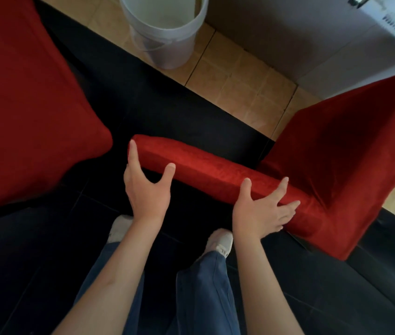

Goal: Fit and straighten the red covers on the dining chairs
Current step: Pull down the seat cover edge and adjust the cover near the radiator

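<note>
Red cover point(206, 170) is stretched over the top rail of a chair back, which runs as a long bar from upper left to lower right directly in front of the person; at its right end the fabric drops away over the chair's side point(336, 153). Both hands sit on the rail's near edge. The left hand point(147, 187) is at the left end, fingers point(133, 151) spread and straight, thumb apart, resting on the corner rather than pinching it. The right hand point(261, 209) lies flat near the right end, fingers splayed along the cloth. Any smoothing stroke would probably run along that axis, each hand toward its own end. Another red-covered chair point(22, 105) stands to the left, and a white bucket point(165, 27) is on the tiled floor point(235, 76) beyond.
</note>
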Motion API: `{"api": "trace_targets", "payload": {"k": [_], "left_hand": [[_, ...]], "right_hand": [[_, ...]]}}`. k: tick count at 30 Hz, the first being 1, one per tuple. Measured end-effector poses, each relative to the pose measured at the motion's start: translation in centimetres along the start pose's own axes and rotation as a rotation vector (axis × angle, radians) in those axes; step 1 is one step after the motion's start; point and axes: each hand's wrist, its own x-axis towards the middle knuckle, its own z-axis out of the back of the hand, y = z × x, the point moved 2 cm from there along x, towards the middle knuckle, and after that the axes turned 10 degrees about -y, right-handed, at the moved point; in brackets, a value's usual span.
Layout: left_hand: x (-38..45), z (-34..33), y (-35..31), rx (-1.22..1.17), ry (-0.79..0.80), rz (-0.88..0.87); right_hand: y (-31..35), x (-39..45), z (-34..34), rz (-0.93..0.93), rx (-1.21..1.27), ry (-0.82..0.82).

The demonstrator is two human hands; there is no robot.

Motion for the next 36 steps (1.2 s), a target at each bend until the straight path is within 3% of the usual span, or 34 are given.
{"api": "trace_targets", "payload": {"k": [8, 14, 17, 29, 36], "left_hand": [[3.5, 0.6, 1.1, -0.066, 0.009, 0.0], [7.0, -0.8, 1.3, -0.103, 0.091, -0.114], [8.2, -1.6, 1.6, -0.182, 0.117, -0.127], [9.4, -2.3, 3.6, -0.426, 0.246, -0.215], [9.4, -3.5, 4.4, -0.547, 0.235, -0.286]], "right_hand": [[3.3, -2.0, -2.1, 0.427, -0.147, 0.133], [6.2, -3.0, -5.0, 0.724, -0.225, 0.24], [6.2, -3.0, -5.8, 0.858, -0.333, 0.211], [5.5, -2.7, -6.5, 1.004, -0.319, 0.129], [5.6, -2.5, -7.0, 1.007, -0.369, 0.086]]}}
